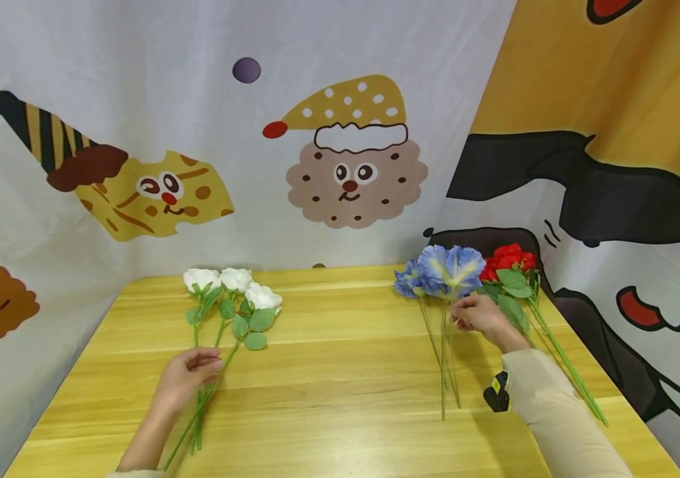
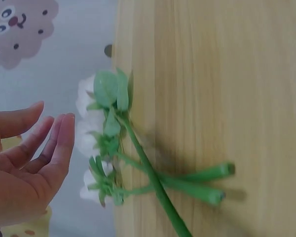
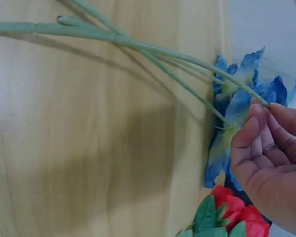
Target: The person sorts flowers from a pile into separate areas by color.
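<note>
My right hand pinches the stem of a blue artificial flower just under its bloom. In the right wrist view, thumb and fingertips of the right hand meet on that green stem. More blue flowers lie beneath it on the table. At the left, three white roses lie with their green stems crossing. Above those stems hovers my left hand, its fingers loosely bent. The left wrist view has the left hand apart from the stems, holding nothing.
Red flowers with leafy green stems lie at the right of the wooden table. A small black object is beside the right sleeve. A cartoon-printed curtain hangs along the table's back edge.
</note>
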`<state>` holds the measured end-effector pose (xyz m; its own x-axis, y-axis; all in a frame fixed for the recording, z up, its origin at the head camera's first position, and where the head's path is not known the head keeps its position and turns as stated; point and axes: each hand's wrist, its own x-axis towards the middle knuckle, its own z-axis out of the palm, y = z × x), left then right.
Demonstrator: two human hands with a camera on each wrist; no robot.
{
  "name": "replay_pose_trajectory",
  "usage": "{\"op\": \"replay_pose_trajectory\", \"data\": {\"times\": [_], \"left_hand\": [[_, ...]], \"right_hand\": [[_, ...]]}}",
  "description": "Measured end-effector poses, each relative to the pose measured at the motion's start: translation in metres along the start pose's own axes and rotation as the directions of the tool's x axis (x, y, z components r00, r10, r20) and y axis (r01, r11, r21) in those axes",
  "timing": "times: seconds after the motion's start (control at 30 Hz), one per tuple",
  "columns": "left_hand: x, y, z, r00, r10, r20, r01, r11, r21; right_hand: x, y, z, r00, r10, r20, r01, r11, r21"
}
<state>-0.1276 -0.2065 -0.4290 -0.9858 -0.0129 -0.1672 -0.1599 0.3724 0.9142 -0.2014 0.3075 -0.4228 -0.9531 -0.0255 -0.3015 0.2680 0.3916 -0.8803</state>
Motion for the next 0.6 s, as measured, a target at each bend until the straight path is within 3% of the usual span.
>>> {"op": "replay_pose_trajectory", "data": {"times": [0.3, 0.6], "left_hand": [[-0.001, -0.015, -0.02, 0.999, -0.036, 0.008, 0.036, 0.997, 0.065], [0.0, -0.024, -0.028, 0.996, -0.068, 0.049, 0.062, 0.991, 0.122]], "right_hand": [[0.0, 0.009, 0.004, 1.0, -0.002, -0.019, 0.002, 1.0, -0.012], [0.002, 0.016, 0.002, 1.0, -0.001, -0.024, 0.001, 1.0, -0.002]]}}
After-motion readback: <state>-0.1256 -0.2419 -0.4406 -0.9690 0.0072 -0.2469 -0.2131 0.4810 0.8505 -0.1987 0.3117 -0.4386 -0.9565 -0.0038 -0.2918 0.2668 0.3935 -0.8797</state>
